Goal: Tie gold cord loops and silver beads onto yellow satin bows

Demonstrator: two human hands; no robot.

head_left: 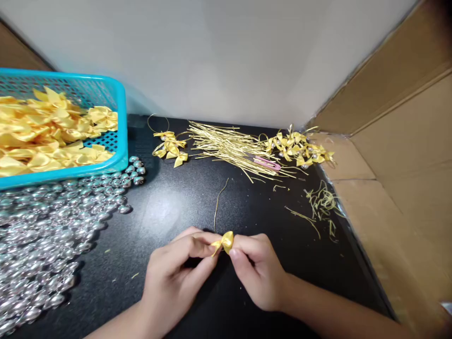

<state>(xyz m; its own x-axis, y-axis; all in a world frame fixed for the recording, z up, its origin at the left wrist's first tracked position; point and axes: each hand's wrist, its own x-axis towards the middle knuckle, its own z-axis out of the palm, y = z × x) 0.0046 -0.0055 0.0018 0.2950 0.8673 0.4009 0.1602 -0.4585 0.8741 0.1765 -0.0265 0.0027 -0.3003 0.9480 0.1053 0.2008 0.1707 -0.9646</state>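
Note:
A small yellow satin ribbon bow (227, 240) is pinched between my two hands above the black tabletop. My left hand (180, 263) grips the bow's left side with thumb and fingers. From the right, my right hand (260, 268) closes thumb and forefinger on its other loop. A thin gold cord (216, 207) rises from behind the bow and curves away across the table. How the cord joins the bow is hidden by my fingers.
A turquoise basket (122, 122) of yellow bows stands left, with many silver beads (45, 235) before it. Gold cord pieces (226, 146) and a pink tool (267, 163) lie at the back, between finished-looking bows (172, 147) and a bow pile (296, 147). Cord scraps (323, 202) lie right.

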